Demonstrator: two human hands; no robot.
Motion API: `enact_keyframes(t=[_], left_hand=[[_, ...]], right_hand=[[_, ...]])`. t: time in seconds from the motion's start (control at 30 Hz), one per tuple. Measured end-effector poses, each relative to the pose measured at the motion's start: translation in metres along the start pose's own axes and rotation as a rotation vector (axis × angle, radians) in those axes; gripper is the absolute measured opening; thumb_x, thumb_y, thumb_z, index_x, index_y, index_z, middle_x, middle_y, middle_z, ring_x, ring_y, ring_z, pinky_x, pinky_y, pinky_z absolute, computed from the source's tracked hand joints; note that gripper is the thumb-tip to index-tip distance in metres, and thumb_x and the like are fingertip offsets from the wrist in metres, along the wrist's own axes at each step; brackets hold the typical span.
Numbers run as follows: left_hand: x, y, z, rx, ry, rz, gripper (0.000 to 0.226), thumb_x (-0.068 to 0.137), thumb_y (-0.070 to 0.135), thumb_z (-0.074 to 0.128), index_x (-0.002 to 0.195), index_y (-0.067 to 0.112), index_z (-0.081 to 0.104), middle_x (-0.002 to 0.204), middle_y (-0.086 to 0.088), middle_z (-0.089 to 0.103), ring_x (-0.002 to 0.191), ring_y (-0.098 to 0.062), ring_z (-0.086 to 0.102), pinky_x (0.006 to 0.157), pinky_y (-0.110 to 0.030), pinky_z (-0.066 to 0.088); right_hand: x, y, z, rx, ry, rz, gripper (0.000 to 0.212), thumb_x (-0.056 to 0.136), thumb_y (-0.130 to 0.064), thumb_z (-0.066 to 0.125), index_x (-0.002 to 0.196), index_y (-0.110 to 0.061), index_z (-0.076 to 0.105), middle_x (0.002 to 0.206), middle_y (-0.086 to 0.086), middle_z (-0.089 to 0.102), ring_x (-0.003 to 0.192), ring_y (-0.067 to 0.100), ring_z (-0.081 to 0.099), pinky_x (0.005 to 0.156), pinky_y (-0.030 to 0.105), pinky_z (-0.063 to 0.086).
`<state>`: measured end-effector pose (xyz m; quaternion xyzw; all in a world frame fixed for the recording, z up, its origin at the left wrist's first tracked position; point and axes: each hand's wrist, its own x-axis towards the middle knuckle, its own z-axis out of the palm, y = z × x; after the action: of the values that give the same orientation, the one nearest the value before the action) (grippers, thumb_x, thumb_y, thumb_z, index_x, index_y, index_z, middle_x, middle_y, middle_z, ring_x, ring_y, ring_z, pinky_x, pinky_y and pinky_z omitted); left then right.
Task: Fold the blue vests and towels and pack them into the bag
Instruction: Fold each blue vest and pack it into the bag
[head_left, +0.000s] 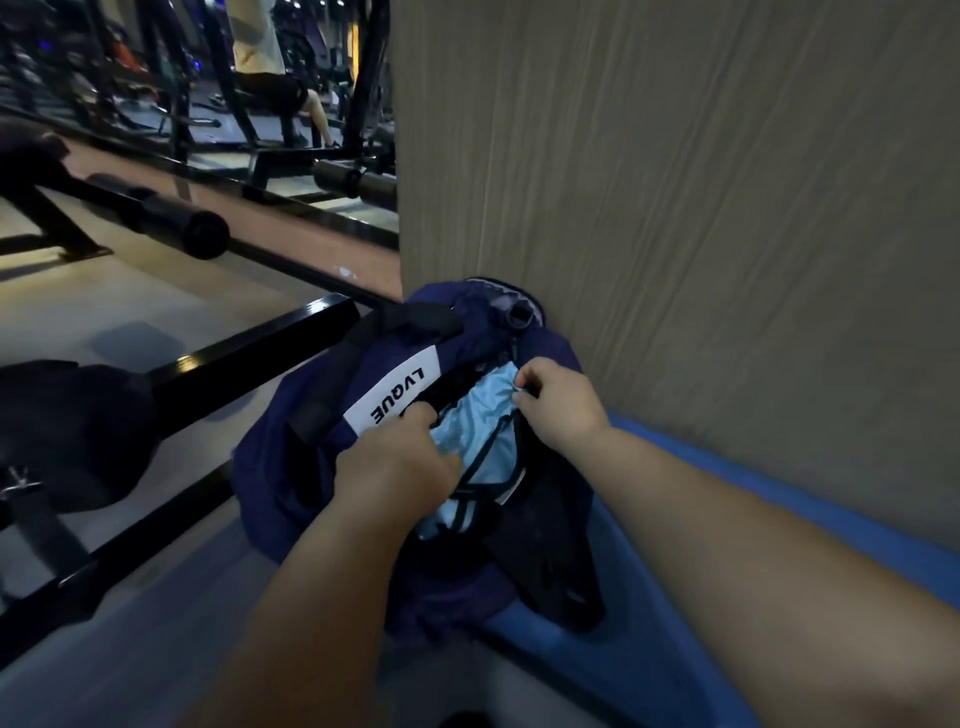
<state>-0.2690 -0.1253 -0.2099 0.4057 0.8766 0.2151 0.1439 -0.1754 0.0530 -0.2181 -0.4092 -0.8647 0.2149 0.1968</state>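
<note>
— How many things are in front of you?
— One navy bag (291, 467) with one white label (395, 397) that reads LVQUE. It sits on the blue counter (649, 649), right against the wall panel (675, 182).
— And inside?
— One light blue vest (483, 431) with dark trim, lying in the bag's open mouth. That is the only piece I can count.
— Your hands?
— Two, both at the mouth. My left hand (400, 460) has its fingers curled over the near rim, just below the label, and the thumb lies on the vest. My right hand (561, 402) pinches the far rim between thumb and forefinger. Whether some of the vest is caught in that pinch, I cannot tell.
— Anything beside the bag?
— Black gym frame bars (249, 348), to its left.
</note>
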Motion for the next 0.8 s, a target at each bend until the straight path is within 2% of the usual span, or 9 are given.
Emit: enact_keyframes(t=[0.1,0.17,0.2,0.27,0.33,0.47,0.6,0.7,0.8], left_hand=[[0.003,0.004,0.006,0.022,0.167,0.232,0.055,0.086,0.020,0.056,0.137,0.035,0.042,0.144,0.010,0.038,0.133,-0.019,0.032,0.109,-0.041,0.028],[0.001,0.014,0.009,-0.085,0.193,0.416,0.060,0.084,0.005,0.054,0.136,0.034,0.048,0.143,0.011,0.044,0.133,-0.016,0.037,0.112,-0.034,0.027],[-0.001,0.019,0.011,-0.129,0.149,0.441,0.060,0.084,0.002,0.052,0.136,0.033,0.051,0.141,0.008,0.050,0.130,-0.017,0.042,0.109,-0.032,0.030],[0.000,0.025,0.018,-0.110,0.036,0.409,0.053,0.090,0.006,0.046,0.136,0.032,0.053,0.136,0.003,0.056,0.124,-0.020,0.048,0.104,-0.033,0.037],[0.006,0.023,0.026,0.066,-0.065,0.345,0.044,0.097,0.020,0.041,0.137,0.033,0.049,0.139,0.000,0.054,0.126,-0.022,0.046,0.105,-0.040,0.037],[0.012,0.023,0.031,0.317,-0.200,0.232,0.041,0.101,0.035,0.031,0.140,0.034,0.044,0.144,0.002,0.046,0.135,-0.021,0.036,0.112,-0.051,0.020],[0.003,0.039,0.036,0.298,-0.074,0.194,0.031,0.100,0.037,0.034,0.122,0.033,0.055,0.124,0.006,0.060,0.126,-0.020,0.046,0.112,-0.067,0.005],[-0.008,0.055,0.038,0.163,0.109,0.275,0.033,0.100,0.040,0.039,0.130,0.035,0.052,0.130,0.010,0.057,0.128,-0.018,0.044,0.114,-0.064,0.004],[-0.020,0.072,0.048,0.099,0.180,0.396,0.033,0.099,0.038,0.043,0.131,0.036,0.052,0.128,0.014,0.057,0.127,-0.014,0.044,0.117,-0.056,0.010]], right_hand=[[0.008,0.005,0.006,-0.151,-0.084,0.013,0.022,0.097,-0.029,0.055,0.118,-0.023,0.060,0.118,0.006,0.065,0.107,0.025,0.058,0.083,0.031,0.047],[0.013,0.008,0.009,-0.256,-0.111,-0.002,0.030,0.099,-0.032,0.051,0.127,-0.025,0.060,0.126,0.007,0.059,0.116,0.027,0.051,0.092,0.032,0.042],[0.014,0.009,0.010,-0.305,-0.122,-0.011,0.033,0.100,-0.033,0.048,0.130,-0.026,0.059,0.129,0.008,0.056,0.120,0.028,0.047,0.097,0.032,0.038],[0.014,0.010,0.012,-0.352,-0.130,-0.030,0.035,0.103,-0.033,0.040,0.133,-0.029,0.057,0.132,0.007,0.053,0.123,0.028,0.041,0.102,0.031,0.032],[0.008,0.011,0.009,-0.340,-0.094,-0.058,0.036,0.104,-0.032,0.037,0.134,-0.031,0.056,0.133,0.006,0.051,0.124,0.027,0.038,0.106,0.032,0.031],[-0.014,0.020,-0.006,-0.274,0.046,-0.127,0.032,0.102,-0.027,0.041,0.125,-0.031,0.063,0.126,0.001,0.055,0.124,0.024,0.038,0.107,0.035,0.033],[-0.040,0.050,-0.022,-0.216,0.121,-0.158,0.026,0.098,-0.023,0.050,0.112,-0.029,0.070,0.115,-0.002,0.063,0.118,0.023,0.047,0.102,0.035,0.036],[-0.070,0.086,-0.043,-0.167,0.142,-0.110,0.019,0.095,-0.024,0.056,0.105,-0.026,0.073,0.107,-0.002,0.067,0.111,0.024,0.053,0.100,0.035,0.038],[-0.111,0.127,-0.072,-0.149,0.156,0.012,0.016,0.095,-0.023,0.059,0.100,-0.023,0.074,0.108,-0.004,0.068,0.111,0.020,0.052,0.102,0.030,0.036]])
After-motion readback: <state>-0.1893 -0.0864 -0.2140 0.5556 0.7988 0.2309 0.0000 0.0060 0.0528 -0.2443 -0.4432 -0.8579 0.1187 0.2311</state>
